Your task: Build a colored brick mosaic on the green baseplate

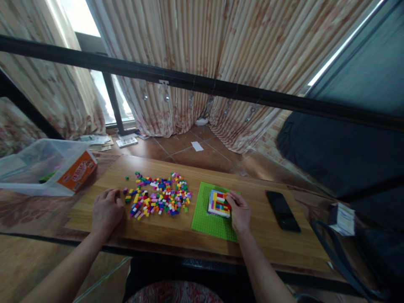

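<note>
This looks like a room in a home; long beige striped fabric curtains point(202, 63) hang before a bright window point(80, 17); the floor is laid with reddish-brown terracotta tiles point(192, 153); a light wooden tabletop point(176, 235) carries a scatter of small multicoloured plastic toy bricks point(158, 198); a black smartphone point(283, 210) lies near.
</note>
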`<action>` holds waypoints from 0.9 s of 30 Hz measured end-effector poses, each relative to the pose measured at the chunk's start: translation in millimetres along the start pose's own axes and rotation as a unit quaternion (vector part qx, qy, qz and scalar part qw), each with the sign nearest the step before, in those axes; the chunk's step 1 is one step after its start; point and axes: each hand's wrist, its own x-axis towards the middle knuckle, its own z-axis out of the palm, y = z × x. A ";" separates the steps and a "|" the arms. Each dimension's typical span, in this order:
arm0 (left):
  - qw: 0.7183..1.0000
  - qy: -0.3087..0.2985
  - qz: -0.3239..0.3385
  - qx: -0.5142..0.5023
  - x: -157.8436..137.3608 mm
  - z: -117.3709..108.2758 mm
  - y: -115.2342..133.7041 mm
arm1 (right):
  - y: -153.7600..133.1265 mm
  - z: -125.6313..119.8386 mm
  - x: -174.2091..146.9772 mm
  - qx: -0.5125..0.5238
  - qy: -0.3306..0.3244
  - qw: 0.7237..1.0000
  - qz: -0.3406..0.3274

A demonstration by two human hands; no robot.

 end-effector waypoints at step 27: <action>1.000 -0.006 -0.028 -0.007 -3.1 -1.5 4.7 | -74.9 -7.8 39.3 -0.609 -0.376 0.622 -0.318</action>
